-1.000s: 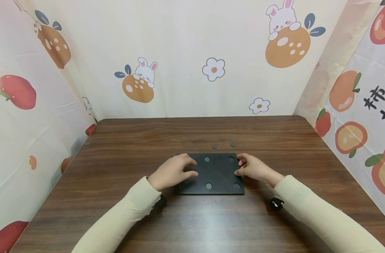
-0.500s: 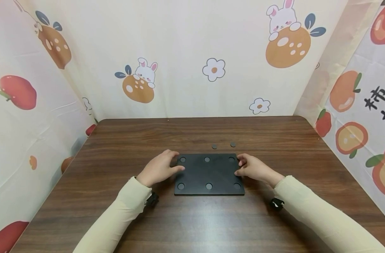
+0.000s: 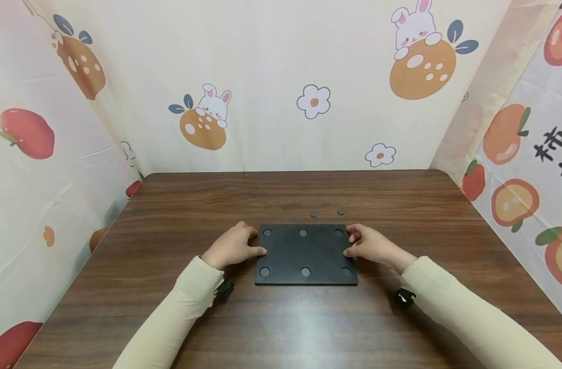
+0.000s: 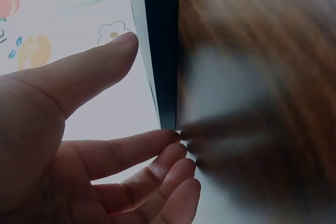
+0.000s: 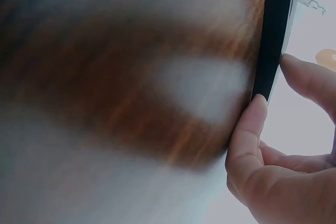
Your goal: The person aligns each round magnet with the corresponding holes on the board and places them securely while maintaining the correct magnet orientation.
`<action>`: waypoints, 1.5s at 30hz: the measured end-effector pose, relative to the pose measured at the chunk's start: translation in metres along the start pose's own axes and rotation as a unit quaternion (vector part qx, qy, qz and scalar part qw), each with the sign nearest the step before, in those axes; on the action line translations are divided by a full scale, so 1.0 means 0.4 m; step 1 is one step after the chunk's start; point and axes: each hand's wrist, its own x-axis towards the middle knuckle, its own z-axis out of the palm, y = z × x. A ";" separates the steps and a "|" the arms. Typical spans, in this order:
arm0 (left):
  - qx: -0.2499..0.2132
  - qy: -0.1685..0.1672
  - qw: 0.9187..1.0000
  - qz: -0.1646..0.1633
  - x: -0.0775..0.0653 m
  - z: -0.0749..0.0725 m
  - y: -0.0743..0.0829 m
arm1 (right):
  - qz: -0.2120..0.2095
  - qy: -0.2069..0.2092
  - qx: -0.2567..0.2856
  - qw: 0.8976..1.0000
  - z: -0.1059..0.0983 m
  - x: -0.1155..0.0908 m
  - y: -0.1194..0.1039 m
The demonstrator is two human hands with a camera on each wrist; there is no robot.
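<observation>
A flat black rectangular board lies on the wooden table, with several round recesses along its long sides. Two small dark discs, a left one and a right one, lie behind it. At the board's left edge is my left hand; in the left wrist view its fingertips meet the edge while the thumb stays close to the top face. My right hand pinches the right edge; in the right wrist view its thumb touches the top rim and its forefinger the side.
The brown wood-grain table extends around the board. A printed curtain with rabbits, fruit and flowers hangs behind it, and similar cloth hangs at both sides. Each wrist carries a small black device, such as the right one.
My left hand has moved left from over the board to its left edge, uncovering the left recesses. My right hand stays at the right edge; the board and discs have not visibly moved.
</observation>
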 end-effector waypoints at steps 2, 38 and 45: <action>0.000 -0.004 1.000 0.003 0.002 0.003 0.000 | 0.000 -0.001 -0.002 1.000 -0.001 0.000 0.000; -0.022 -0.006 1.000 0.006 0.006 0.015 -0.002 | -0.085 0.102 -0.052 0.990 -0.060 0.019 -0.040; -0.023 -0.005 1.000 0.004 0.007 0.017 -0.003 | -0.117 0.138 -0.074 0.981 -0.060 0.050 -0.074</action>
